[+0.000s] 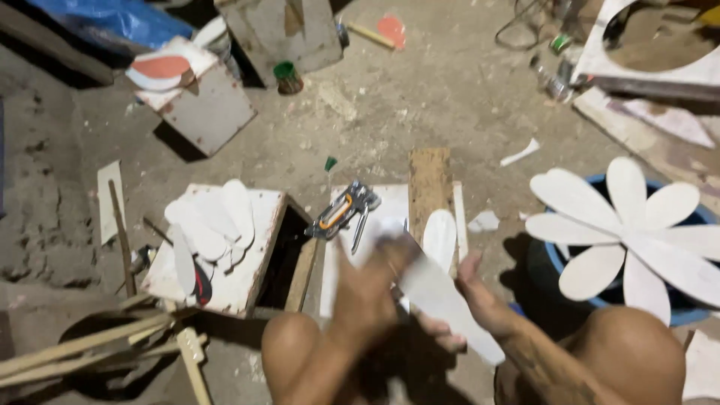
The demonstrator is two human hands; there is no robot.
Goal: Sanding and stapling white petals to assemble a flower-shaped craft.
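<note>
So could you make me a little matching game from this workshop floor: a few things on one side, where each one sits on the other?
Things:
1. staple gun
2. wooden flower
3. pile of white petals
4. long white petal

Places:
A. on the blue tub
B. in the person's hands
C. on the white box, left
D. on the white board, ahead of the hands

Pairs: 1-D, 2-A, 3-C, 4-B
</note>
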